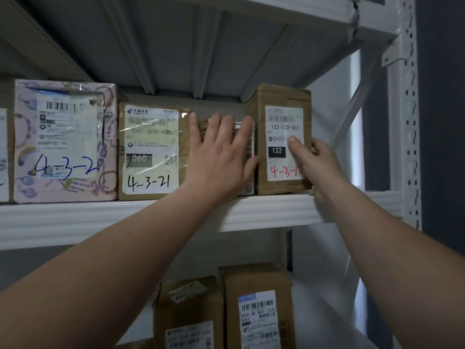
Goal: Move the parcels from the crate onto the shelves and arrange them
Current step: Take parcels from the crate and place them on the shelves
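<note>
Bottom of frame: both forearms reach up from the lower corners. Two brown boxes [259, 306] sit on the lower shelf, lower centre. Crate not in view.

Mid frame, at the white shelf edge [125, 217]:
- left hand [221, 157]: flat, fingers spread, palm pressed on the front of a small parcel [249, 147] that is mostly hidden under it.
- right hand [317, 162]: thumb on the front label of the tall brown box [279, 117] marked 122, fingers wrapped round its right-hand side.

The small parcel stands wedged between the 4-3-21 box [151, 147] and the tall brown box, touching both as far as I can tell. Pink box [65, 139] is at frame left.

Step looks like arranging: seating the small parcel into the row. Next move probably needs a straight push back until the fronts line up, then squeezing the tall box toward centre to close any gap. Can't see the depth behind.
</note>
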Motion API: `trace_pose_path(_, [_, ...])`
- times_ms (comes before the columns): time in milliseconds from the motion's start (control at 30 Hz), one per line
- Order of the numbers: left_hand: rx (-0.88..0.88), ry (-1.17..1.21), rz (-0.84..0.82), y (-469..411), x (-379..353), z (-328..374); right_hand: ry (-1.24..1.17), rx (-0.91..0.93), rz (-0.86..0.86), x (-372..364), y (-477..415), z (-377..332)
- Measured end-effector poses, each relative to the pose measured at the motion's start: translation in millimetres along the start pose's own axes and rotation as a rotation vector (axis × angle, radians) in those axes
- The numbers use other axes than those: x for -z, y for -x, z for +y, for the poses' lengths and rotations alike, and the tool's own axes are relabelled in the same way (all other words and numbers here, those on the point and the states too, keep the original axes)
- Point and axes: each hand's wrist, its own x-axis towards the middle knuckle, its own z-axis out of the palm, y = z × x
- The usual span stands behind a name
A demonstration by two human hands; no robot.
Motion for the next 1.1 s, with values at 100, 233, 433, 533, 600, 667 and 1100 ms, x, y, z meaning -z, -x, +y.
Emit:
trace_pose_path(100, [0.004, 0.005, -0.027, 0.2, 1.5, -0.1, -0.007, -0.031, -0.068, 3.8, -0.5, 1.1])
trace_pose_path(233, [0.008, -0.011, -0.073, 1.0, 1.8, 1.0, 0.081, -0.031, -0.110, 4.4, -0.7, 4.9])
trace_pose_path(433, [0.015, -0.034, -0.133, 0.3, -1.4, 1.0, 0.262, 0.030, -0.147, 2.3, -1.4, 4.7])
trace_pose_path(533, [0.015, -0.036, -0.148, 0.6, -1.0, 1.4, 0.324, 0.046, -0.134, 0.3, 0.7, 6.7])
trace_pose_path(600, [0.025, -0.039, -0.165, 0.8, -0.3, 1.5, 0.394, 0.069, -0.125, -1.2, 2.3, 6.6])
trace_pose_path(667, [0.031, -0.061, -0.195, 0.5, 1.0, 1.9, 0.449, 0.086, -0.122, -1.2, 4.9, 4.8])
trace_pose_path(1100, [-0.003, -0.181, -0.316, 7.8, 34.8, 8.7, 0.614, 0.133, 0.057, -8.8, 20.0, -1.1])
